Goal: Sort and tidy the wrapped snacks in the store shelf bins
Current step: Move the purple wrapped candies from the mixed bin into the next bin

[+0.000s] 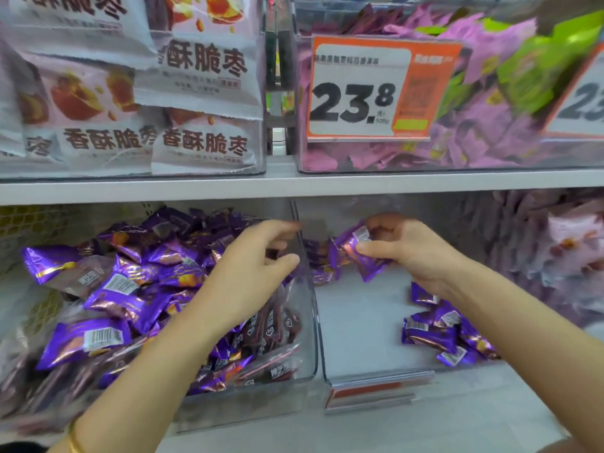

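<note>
Purple foil looks slick, so the wrapped snack [351, 253] pinched in my right grip [411, 253] above the near-empty right bin [359, 322] could slip short of the heaped left bin [304, 354], where my left grip [251, 266] hovers, too blurred to tell whether it holds anything.

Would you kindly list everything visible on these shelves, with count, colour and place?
jujube bags: several, white-pink, upper left bin
lilac packets: many, pink-purple, upper right bin
green packets: few, green, same bin
price tag: one, orange-white, that bin's front; second tag cut off right
shelf board: one, white, between rows
purple snacks: many, purple, lower left bin
dark packets: several, maroon, same bin, front right
loose snacks: few, purple, lower right bin
pale packets: many, pinkish, far right
held snack: one, purple, over lower right bin
bracelet: one, gold, left wrist
left hand: one, above bin divider, grip unclear
right hand: one, pinching held snack
</note>
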Demonstrator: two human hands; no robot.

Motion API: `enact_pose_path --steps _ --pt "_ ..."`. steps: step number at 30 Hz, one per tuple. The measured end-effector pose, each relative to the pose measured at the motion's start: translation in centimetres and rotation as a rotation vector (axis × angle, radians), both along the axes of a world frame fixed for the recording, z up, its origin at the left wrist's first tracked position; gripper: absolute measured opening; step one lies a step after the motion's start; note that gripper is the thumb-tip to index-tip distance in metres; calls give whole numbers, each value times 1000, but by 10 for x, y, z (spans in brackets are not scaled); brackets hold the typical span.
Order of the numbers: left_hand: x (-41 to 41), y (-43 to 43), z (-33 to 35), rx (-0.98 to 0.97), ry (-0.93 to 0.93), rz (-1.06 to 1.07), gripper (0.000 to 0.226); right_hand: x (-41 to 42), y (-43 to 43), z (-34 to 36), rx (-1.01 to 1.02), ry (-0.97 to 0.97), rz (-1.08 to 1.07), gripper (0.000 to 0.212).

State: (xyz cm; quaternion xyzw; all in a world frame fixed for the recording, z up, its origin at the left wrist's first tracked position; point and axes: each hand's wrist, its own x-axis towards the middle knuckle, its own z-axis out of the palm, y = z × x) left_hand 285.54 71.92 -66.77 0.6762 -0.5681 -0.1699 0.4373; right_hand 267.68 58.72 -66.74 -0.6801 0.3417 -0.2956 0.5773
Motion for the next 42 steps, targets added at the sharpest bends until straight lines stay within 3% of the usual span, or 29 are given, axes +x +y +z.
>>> enact_pose_path --steps 4,8,11,18,23,25,31,34,42 --pt "1 -2 -7 64 -58 -18 39 12 -14 -46 -109 262 13 29" --pt "2 0 -7 77 -41 -7 38 27 -16 -75 -416 512 131 22" --pt "3 1 -6 76 -16 3 38 28 -19 -86 -577 669 179 29" --pt "5 1 -9 81 -13 8 38 31 -12 -78 -894 812 227 42" --pt "6 1 -8 70 6 12 37 33 -11 -73 -1112 1054 149 58" --pt "6 2 -5 56 37 9 36 35 -11 -74 -1106 1073 146 61" --pt "7 4 2 33 74 27 35 41 -10 -73 -803 817 162 46" --pt "10 7 5 28 84 49 34 36 -10 -72 -728 748 150 53" --pt "16 11 8 17 79 72 34 33 -12 -72 -726 798 142 52"
